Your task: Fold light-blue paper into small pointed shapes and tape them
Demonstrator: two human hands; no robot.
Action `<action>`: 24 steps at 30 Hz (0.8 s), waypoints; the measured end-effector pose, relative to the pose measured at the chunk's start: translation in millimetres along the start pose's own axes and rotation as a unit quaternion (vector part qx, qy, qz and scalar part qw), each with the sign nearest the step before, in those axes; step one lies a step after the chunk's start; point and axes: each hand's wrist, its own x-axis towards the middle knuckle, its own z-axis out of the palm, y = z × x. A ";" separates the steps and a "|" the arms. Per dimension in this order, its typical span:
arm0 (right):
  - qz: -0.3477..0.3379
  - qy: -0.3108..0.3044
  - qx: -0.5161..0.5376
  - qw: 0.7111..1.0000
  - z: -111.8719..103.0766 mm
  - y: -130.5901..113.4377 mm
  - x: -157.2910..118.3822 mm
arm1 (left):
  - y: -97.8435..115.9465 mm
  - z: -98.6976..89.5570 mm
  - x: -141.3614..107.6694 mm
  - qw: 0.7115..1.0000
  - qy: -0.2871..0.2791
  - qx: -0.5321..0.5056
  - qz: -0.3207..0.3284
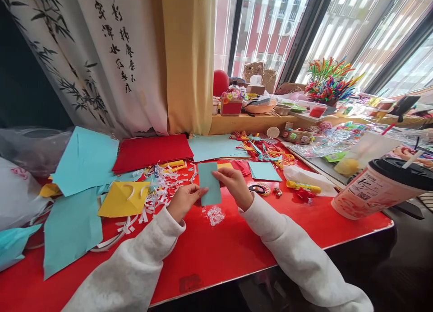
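Observation:
A light-blue paper rectangle [210,190] is held upright between my two hands over the red table. My left hand [185,201] pinches its lower left edge, while my right hand [234,183] grips the upper right edge between thumb and fingers. Just below the paper, a whitish smeared patch [215,216] marks the tabletop. Behind my right hand lies a small stack of light-blue paper squares [264,171]. Partly covered by the held paper and my right hand is a yellow paper piece [224,166].
White paper scraps [158,197] and a yellow paper piece [126,198] lie left, beside large blue sheets [72,230]. A red paper stack [154,151] is at the back. On the right are scissors [258,188], a yellow marker [303,187] and a large drink cup [379,190] near the edge.

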 end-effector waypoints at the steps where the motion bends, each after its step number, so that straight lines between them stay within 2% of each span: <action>1: 0.002 0.004 0.004 1.000 -1.4 0.5 0.1 | -0.6 0.8 -0.2 1.000 -0.003 0.006 -0.003; 4: 0.040 -0.035 0.003 0.999 -4.5 0.2 -0.3 | -0.9 1.2 -0.3 1.000 0.023 0.000 0.017; 6: 0.058 -0.051 -0.004 0.997 -5.1 -0.3 -1.0 | -0.3 0.7 0.0 1.000 0.017 -0.014 0.018; 9: 0.053 -0.031 -0.001 0.998 -4.9 -0.1 -1.7 | -0.7 0.0 0.8 1.000 0.003 -0.015 0.006; 13: 0.087 -0.085 -0.015 0.992 -5.7 2.4 -1.7 | -3.2 -0.6 2.0 0.999 0.032 0.005 0.011; 15: 0.099 -0.098 -0.037 0.990 -5.7 4.5 -2.2 | -2.5 -0.6 1.4 0.997 0.056 0.045 0.037; 17: 0.078 -0.069 -0.082 0.991 -4.2 6.4 -3.8 | 0.3 0.1 -0.9 0.978 0.132 0.130 0.096; 19: 0.031 -0.030 -0.160 0.986 -1.2 7.5 -6.4 | 4.1 1.4 -4.2 0.942 0.205 0.216 0.156; 21: -0.021 -0.009 -0.247 0.969 2.6 7.9 -9.4 | 6.3 2.7 -6.6 0.931 0.203 0.250 0.172; 24: -0.066 -0.018 -0.351 0.934 6.6 8.0 -12.6 | 4.4 3.5 -6.4 0.954 0.144 0.224 0.134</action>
